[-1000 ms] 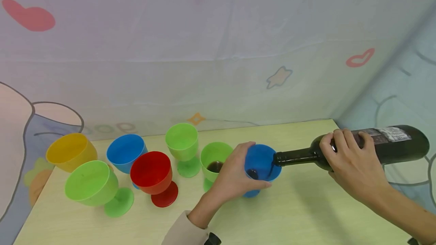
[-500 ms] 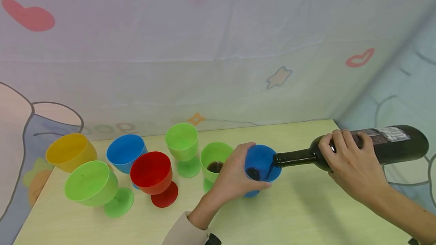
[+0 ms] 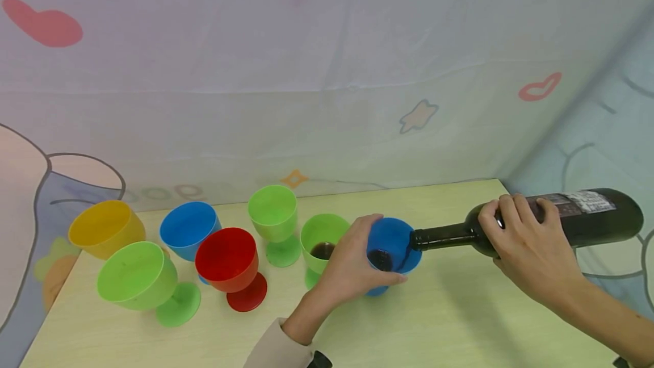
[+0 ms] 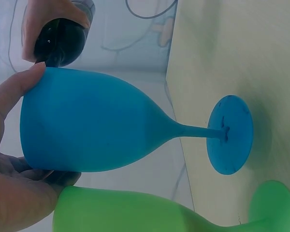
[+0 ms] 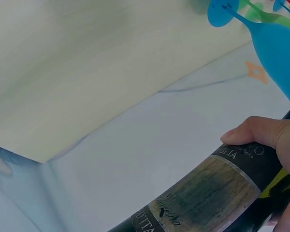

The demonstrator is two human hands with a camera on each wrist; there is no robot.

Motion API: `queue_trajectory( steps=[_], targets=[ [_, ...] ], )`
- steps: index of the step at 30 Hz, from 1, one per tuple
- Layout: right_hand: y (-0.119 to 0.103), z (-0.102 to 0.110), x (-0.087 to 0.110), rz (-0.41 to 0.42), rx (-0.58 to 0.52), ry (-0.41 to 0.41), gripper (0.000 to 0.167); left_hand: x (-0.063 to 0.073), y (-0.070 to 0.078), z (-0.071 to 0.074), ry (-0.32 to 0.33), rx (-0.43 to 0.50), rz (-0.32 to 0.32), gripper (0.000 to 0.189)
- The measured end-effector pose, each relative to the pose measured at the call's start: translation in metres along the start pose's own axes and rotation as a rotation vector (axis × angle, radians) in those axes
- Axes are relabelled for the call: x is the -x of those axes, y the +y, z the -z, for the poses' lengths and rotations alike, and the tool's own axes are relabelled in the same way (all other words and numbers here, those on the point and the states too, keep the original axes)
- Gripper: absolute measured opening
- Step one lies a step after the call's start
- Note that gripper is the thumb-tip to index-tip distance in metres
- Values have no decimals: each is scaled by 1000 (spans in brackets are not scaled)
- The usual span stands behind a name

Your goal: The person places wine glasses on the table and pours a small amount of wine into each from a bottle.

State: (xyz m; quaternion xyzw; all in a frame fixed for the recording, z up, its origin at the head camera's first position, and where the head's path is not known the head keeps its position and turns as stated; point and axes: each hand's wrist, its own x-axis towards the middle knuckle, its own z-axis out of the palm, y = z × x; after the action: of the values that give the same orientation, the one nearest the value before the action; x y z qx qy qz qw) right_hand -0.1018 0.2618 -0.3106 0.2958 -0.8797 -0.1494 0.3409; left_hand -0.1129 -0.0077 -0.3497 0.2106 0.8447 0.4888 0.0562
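1. The person's left hand [image 3: 352, 260] is wrapped round the bowl of a matt blue, plastic-looking stemmed goblet [image 3: 390, 234], thumb and fingers on opposite sides near the rim.
2. The right hand [image 3: 531, 249] is clamped round a dark glass wine bottle [image 3: 587, 231], which lies almost level in the air, its neck pointing at the goblet and its mouth at the rim.
3. From that mouth a thin dark stream [image 3: 406, 255] runs inside the bowl, where dark liquid [image 3: 380, 259] pools at the bottom. The goblet's foot is at the table; whether it sits flat, I can't tell.
4. Just beside it, a light-green goblet [image 3: 311, 237] also has dark liquid inside.
5. Farther left are a second green goblet [image 3: 273, 214], a red goblet [image 3: 227, 260], another blue goblet [image 3: 189, 229], a wide green goblet [image 3: 138, 277] and a yellow goblet [image 3: 107, 229].
6. All are at a pale wooden table [image 3: 434, 322] before a whitish printed cloth [image 3: 306, 55].
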Motion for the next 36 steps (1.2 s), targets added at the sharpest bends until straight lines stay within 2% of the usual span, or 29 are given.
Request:
queue_trajectory(
  steps=[10,22,36],
  targets=[
    [1,-1,0,5,1,25,70,0,0,0,0,-4,9,86],
    [-3,-3,2,-5,-16,-12,73,0,0,0,5,-1,6,86],
    [-8,-11,9,-74,-86,-37,74,0,1,1,5,-13,-17,85]
  ],
)
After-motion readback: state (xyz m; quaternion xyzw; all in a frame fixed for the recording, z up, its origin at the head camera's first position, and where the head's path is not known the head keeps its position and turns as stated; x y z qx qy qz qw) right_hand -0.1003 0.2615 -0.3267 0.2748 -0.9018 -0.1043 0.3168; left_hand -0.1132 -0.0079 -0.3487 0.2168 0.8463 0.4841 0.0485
